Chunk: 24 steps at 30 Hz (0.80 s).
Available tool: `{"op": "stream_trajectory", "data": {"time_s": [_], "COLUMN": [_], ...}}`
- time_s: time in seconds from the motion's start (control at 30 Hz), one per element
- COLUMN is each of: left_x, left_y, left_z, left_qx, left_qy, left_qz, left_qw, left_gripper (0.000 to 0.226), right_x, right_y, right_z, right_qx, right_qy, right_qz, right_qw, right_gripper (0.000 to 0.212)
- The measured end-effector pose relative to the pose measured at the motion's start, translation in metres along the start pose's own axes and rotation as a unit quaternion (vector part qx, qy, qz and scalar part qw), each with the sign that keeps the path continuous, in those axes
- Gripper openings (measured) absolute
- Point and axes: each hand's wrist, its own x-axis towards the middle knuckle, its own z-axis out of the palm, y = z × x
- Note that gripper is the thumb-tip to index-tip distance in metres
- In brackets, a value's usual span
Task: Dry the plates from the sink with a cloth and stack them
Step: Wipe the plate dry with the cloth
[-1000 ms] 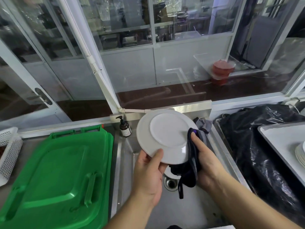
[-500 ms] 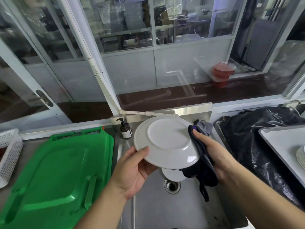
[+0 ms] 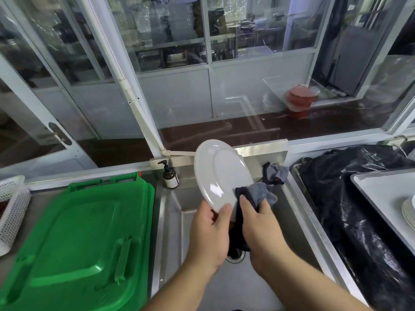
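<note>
The left hand is pinching the plate's lower rim, tilting it above the sink — thumb curled on top. The right hand is gripping the cloth against its near edge, bin and bag flanking.

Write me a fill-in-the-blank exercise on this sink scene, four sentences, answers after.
1. The left hand holds a white ____ above the sink.
2. The right hand presses a ____ to it.
3. The bin lid left of the sink is ____.
4. The pump bottle stands at the sink's back ____ corner.

Answers: plate; cloth; green; left
</note>
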Motion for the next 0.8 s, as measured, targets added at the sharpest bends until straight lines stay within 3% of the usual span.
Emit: {"op": "stream_trajectory", "data": {"time_s": [0.07, 0.13, 0.23, 0.33, 0.4, 0.5, 0.67, 0.8], "left_x": [0.005, 0.007, 0.004, -0.002, -0.004, -0.009, -0.014, -0.019], "left_y": [-0.001, 0.000, 0.002, -0.004, -0.006, -0.005, -0.007, -0.004], "left_z": [-0.001, -0.001, -0.003, -0.004, -0.005, -0.006, -0.008, -0.006], "left_qx": [0.016, -0.034, -0.156, -0.182, -0.164, -0.126, -0.110, -0.102], "left_qy": [-0.001, -0.034, -0.090, -0.122, -0.134, -0.140, -0.136, -0.113], "left_qz": [0.002, -0.007, -0.037, -0.053, -0.045, -0.028, -0.015, 0.000], "left_qw": [1.000, 0.999, 0.983, 0.974, 0.976, 0.982, 0.984, 0.988], "left_gripper": [0.015, 0.019, 0.024, 0.025, 0.024, 0.022, 0.025, 0.025], "right_x": [-0.011, -0.017, -0.015, -0.001, 0.007, 0.019, 0.040, 0.052], "right_y": [0.004, 0.003, -0.010, -0.027, -0.039, -0.051, -0.060, -0.064], "right_z": [0.001, -0.001, -0.008, -0.017, -0.020, -0.017, -0.009, -0.007], "right_qx": [-0.059, -0.132, -0.249, -0.325, -0.331, -0.289, -0.240, -0.176], "right_qy": [-0.041, -0.093, -0.156, -0.213, -0.239, -0.236, -0.164, -0.091], "right_qz": [-0.080, -0.172, -0.322, -0.371, -0.385, -0.390, -0.368, -0.270], "right_qw": [0.994, 0.972, 0.900, 0.843, 0.828, 0.842, 0.883, 0.942], "right_gripper": [0.029, 0.050, 0.059, 0.061, 0.062, 0.059, 0.042, 0.014]}}
